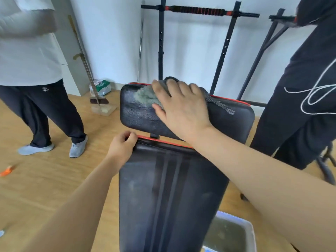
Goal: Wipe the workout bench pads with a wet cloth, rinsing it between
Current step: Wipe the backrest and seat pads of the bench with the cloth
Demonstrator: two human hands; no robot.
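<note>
Grey cloth (147, 96) lies on far bench pad (138, 115), pressed down under right hand (179, 108), fingers spread flat over it. Left hand (122, 147) curled, gripping top-left corner of near pad (169, 193). Water tub (234, 233) on floor beside bench, lower right. Broom (99, 100) by wall, left.
</note>
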